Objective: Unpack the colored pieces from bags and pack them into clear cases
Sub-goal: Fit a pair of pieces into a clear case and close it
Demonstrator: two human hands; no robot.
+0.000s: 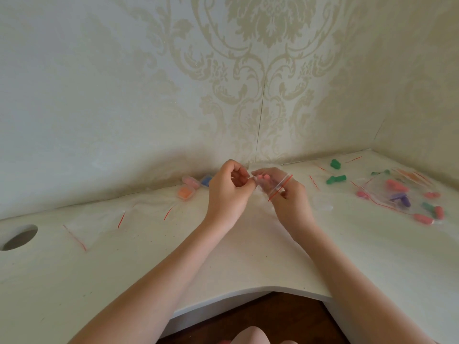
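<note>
Head view: right hand [289, 197] pinches a small clear bag [272, 183] by its red-striped mouth, held above the desk [248, 256]. Left hand [227, 192], just left of the bag, pinches its other end; pink piece [262, 180] lies between them.

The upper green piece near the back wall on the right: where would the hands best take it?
Judging by its pose, pinch the green piece across its narrow sides, coming from above. It lies alone on the desk, apart from the other green piece and the bags, so nothing blocks the fingers.
</note>
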